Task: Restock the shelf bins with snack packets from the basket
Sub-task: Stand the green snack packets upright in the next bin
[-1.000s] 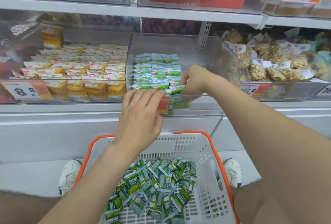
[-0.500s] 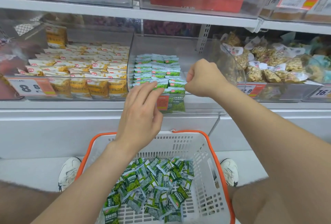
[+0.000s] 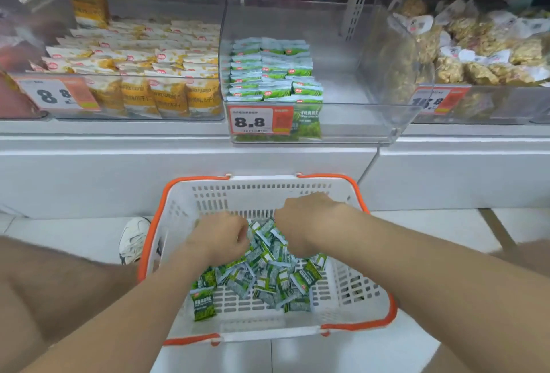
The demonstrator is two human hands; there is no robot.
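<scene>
Down in the basket (image 3: 262,194), left hand (image 3: 220,238) and right hand (image 3: 303,219) on snack packets (image 3: 268,280) by its far wall; fingers curled under, hold cannot be told.

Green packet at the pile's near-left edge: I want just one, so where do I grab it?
Pinch the green packet by its near end, from above: it lies flat on the basket floor, that end and left side free.

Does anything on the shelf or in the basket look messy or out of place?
Nothing spilled or damaged. The middle bin looks lopsided: its green packets are stacked only on the left, the right half bare. The basket holds a loose jumble of packets.
</scene>
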